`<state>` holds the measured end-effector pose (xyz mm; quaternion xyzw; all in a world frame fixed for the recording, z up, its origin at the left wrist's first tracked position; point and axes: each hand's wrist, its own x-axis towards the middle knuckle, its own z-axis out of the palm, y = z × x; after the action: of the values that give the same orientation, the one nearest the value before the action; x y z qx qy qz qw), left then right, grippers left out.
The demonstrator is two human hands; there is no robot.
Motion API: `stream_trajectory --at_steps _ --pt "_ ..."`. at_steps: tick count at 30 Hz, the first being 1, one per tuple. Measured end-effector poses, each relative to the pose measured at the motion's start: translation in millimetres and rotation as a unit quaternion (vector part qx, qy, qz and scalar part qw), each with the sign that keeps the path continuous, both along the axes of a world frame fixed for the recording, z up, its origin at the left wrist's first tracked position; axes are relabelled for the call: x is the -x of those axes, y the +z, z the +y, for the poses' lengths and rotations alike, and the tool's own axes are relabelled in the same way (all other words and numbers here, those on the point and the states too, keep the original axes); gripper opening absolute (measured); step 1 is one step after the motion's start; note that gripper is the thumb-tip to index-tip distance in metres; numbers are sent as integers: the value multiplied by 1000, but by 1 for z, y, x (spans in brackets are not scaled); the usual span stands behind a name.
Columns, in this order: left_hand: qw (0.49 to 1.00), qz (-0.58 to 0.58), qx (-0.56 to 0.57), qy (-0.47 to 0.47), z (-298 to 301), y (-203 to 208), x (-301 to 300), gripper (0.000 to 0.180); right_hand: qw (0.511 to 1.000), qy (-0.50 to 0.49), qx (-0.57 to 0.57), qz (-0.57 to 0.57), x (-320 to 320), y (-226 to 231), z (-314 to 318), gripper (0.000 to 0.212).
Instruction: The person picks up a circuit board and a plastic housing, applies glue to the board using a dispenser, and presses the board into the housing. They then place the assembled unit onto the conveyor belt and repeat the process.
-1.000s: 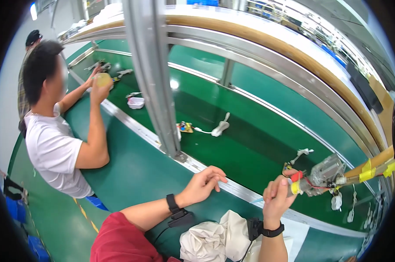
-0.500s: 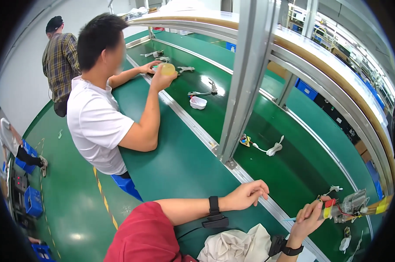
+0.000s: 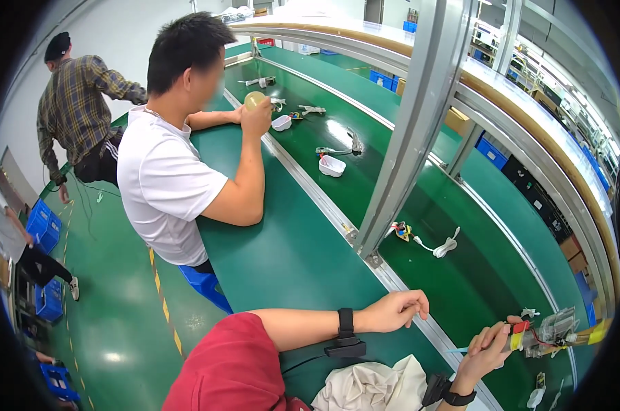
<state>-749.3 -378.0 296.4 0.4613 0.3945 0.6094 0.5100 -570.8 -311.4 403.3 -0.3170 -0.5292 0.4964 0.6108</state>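
Observation:
My left hand (image 3: 395,312) hovers by the metal rail at the bench edge, its fingers loosely bent and nothing visible in them. At the lower right my right hand (image 3: 486,349) is closed around a long rod-like tool (image 3: 555,333) with yellow tape bands, a red part, loose wires and a clear plastic housing. A pale blue tapered tip (image 3: 458,350) pokes out on the hand's left side; whether it belongs to the same tool is hidden by my fingers. Beneath my forearms lies a crumpled cream cloth (image 3: 367,383).
Along the green belt (image 3: 419,281) lie a small circuit board (image 3: 401,231) with a white cord (image 3: 445,245) and a white plastic tray (image 3: 332,166). A metal post (image 3: 419,130) rises from the rail. On the left a co-worker (image 3: 180,178) holds a round yellowish object (image 3: 255,101).
My view has shifted slightly. Both my hands keep nearly the same pose. The seated co-worker's hands have moved, and another white tray shows beside them. The person in plaid has stretched an arm out.

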Motion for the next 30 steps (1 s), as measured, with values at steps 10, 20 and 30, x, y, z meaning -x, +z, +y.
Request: stream_trajectory --at_steps 10,20,30 --pt "992 117 8 45 4 -1 15 15 999 36 0 30 15 -4 4 19" --pt "678 663 -50 314 95 13 92 28 997 68 -12 24 15 -31 16 20" --pt "765 619 70 162 99 27 121 36 996 83 -12 13 25 -32 11 18"
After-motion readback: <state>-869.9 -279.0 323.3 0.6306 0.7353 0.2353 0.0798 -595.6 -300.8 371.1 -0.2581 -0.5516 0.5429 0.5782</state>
